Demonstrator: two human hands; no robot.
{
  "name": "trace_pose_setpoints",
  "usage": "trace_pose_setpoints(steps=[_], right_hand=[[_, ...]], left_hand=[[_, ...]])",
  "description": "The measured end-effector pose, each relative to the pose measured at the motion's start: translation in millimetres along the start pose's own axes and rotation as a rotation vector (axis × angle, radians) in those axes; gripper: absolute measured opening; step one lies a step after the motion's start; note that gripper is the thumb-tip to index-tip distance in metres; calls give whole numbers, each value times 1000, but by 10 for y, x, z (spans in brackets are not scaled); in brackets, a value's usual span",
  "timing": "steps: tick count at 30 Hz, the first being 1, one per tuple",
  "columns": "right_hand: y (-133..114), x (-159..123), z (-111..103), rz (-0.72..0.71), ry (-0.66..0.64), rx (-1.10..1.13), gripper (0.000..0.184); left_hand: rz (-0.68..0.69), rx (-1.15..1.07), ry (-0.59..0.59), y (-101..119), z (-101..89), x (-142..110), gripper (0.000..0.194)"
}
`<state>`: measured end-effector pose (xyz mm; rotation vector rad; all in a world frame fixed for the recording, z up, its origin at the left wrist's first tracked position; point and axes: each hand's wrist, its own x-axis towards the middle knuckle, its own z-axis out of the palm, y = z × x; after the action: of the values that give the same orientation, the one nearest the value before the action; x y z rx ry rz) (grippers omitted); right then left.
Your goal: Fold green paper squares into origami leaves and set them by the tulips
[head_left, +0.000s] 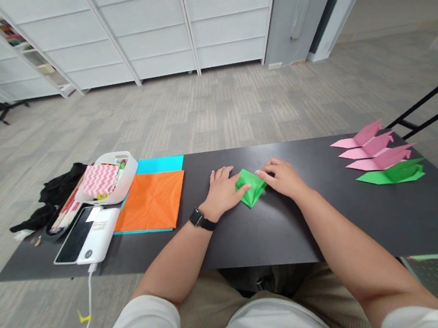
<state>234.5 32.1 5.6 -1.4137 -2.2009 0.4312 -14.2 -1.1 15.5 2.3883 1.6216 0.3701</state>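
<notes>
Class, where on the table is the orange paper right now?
In the head view, the orange paper lies left of the left hand, on blue paper, just right of the white phone-like device.

Green folded paper [250, 196]; orange sheet [149, 202]; pink/wht zigzag cloth [100, 179]; blk watch [197, 217]

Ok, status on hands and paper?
Both hands, left and right, on green folded paper. Paper flat on table. Nothing visible blocking it; orange sheets off left.
</notes>
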Motion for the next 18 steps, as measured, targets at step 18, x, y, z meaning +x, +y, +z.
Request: trace_pose_setpoints(steps=[18], right_hand=[[196, -5, 157, -75, -35, -169, 25]], left_hand=[[-29, -29, 107, 26, -23, 20, 59]])
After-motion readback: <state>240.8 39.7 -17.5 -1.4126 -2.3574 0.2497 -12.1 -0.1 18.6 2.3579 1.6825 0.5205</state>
